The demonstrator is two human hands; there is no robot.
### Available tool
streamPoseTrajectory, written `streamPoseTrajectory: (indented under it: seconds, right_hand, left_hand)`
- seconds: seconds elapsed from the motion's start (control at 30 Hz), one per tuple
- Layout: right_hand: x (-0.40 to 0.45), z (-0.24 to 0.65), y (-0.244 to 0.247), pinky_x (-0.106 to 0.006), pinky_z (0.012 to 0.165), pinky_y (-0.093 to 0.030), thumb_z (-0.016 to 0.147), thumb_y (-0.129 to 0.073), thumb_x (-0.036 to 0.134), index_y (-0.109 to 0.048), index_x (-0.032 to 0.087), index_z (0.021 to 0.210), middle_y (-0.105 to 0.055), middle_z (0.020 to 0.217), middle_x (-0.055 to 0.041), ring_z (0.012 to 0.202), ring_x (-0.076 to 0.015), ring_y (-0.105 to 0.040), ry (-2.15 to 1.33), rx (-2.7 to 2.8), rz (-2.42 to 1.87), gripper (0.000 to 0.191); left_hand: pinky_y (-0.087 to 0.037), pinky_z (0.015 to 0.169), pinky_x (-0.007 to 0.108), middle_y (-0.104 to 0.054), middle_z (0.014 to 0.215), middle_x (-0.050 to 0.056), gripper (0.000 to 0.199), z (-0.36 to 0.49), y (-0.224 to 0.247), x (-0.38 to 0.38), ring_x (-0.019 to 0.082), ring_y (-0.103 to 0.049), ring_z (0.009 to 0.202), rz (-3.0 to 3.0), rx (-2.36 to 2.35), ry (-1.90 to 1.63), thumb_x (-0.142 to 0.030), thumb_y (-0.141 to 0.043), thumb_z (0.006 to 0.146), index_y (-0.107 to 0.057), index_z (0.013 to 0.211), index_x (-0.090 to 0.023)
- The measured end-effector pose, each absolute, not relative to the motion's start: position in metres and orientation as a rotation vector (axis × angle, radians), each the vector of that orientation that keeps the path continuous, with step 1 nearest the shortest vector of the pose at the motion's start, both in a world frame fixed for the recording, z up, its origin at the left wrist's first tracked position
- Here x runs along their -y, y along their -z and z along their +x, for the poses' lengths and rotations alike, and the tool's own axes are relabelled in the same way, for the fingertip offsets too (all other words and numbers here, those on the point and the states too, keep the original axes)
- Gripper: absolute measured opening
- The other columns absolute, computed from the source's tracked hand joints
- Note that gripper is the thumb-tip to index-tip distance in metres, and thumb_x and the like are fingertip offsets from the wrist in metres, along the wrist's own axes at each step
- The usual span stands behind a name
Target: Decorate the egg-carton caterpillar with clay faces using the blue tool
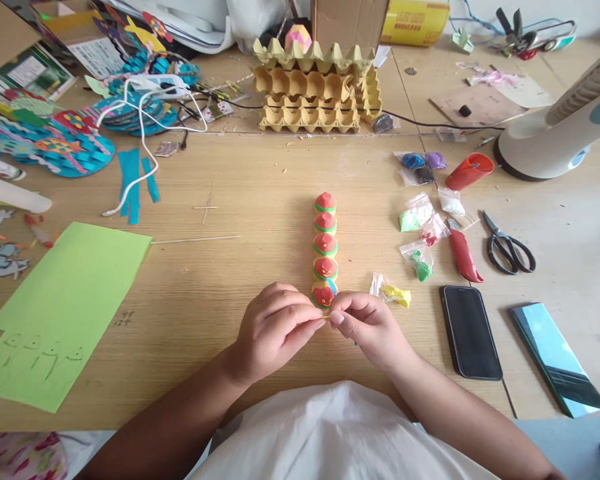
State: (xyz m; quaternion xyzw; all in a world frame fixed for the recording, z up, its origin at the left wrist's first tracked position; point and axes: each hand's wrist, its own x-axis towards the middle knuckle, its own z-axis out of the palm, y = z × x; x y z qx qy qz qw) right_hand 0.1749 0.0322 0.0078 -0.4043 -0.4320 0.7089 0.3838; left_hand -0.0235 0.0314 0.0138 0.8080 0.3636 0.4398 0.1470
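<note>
Yellow strip (325,317) is being pinched by left hand (275,327) and right hand (375,330), fingers nearly closed, likely for fine control. It is being held just beside the cup row's (325,245) near end, apparently for short reach. Yellow clay (397,295) is being stationed near right hand, presumably likewise.

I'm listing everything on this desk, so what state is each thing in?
Left hand: pinching yellow strand
Right hand: pinching it too
Red-topped bumps: lined up
Scissors: closed
Black phone: screen dark
Glossy slab: reflective, on or off unclear
Red cup: uncovered
Green paper: flat, drawn on
Egg cartons: piled
</note>
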Motion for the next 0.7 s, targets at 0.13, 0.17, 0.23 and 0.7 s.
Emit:
streamPoseTrajectory:
  seconds: [0.13, 0.17, 0.23, 0.7]
  right_hand:
    - [-0.032, 0.174, -0.007, -0.025, 0.057, -0.036, 0.083, -0.079, 0.042, -0.069, 0.018, 0.075, -0.058, 0.069, 0.0007, 0.061, -0.0107, -0.045, -1.804, 1.087, -1.045, 0.027]
    - [-0.032, 0.174, -0.007, -0.024, 0.057, -0.037, 0.083, -0.079, 0.041, -0.070, 0.018, 0.076, -0.059, 0.069, 0.0006, 0.062, -0.0106, -0.045, -1.804, 1.079, -1.041, 0.026]
    - [-0.031, 0.174, -0.005, -0.024, 0.058, -0.038, 0.084, -0.079, 0.040, -0.070, 0.018, 0.077, -0.060, 0.070, 0.0002, 0.063, -0.0107, -0.047, -1.803, 1.064, -1.031, 0.024]
    - [-0.032, 0.178, 0.000, -0.022, 0.053, -0.029, 0.085, -0.080, 0.036, -0.070, 0.017, 0.075, -0.052, 0.063, 0.0038, 0.057, -0.0073, -0.038, -1.916, 0.982, -0.918, 0.023]
  left_hand:
    - [-0.053, 0.076, 0.029, -0.073, 0.084, 0.001, 0.014, -0.024, -0.013, -0.032, 0.014, -0.064, 0.078, 2.298, -1.038, -1.263, -0.009, -0.073, 0.087, -0.068, 0.095, -0.019]
    - [-0.053, 0.076, 0.029, -0.073, 0.083, 0.001, 0.014, -0.024, -0.013, -0.032, 0.014, -0.064, 0.078, 2.293, -1.036, -1.267, -0.009, -0.074, 0.087, -0.068, 0.095, -0.019]
    - [-0.053, 0.076, 0.029, -0.072, 0.083, 0.001, 0.013, -0.024, -0.012, -0.032, 0.014, -0.064, 0.078, 2.286, -1.038, -1.284, -0.012, -0.076, 0.086, -0.068, 0.094, -0.019]
    - [-0.054, 0.076, 0.028, -0.073, 0.086, 0.001, 0.014, -0.033, -0.014, -0.038, 0.013, -0.064, 0.081, 2.035, -0.868, -1.184, -0.012, -0.075, 0.088, -0.071, 0.098, -0.020]
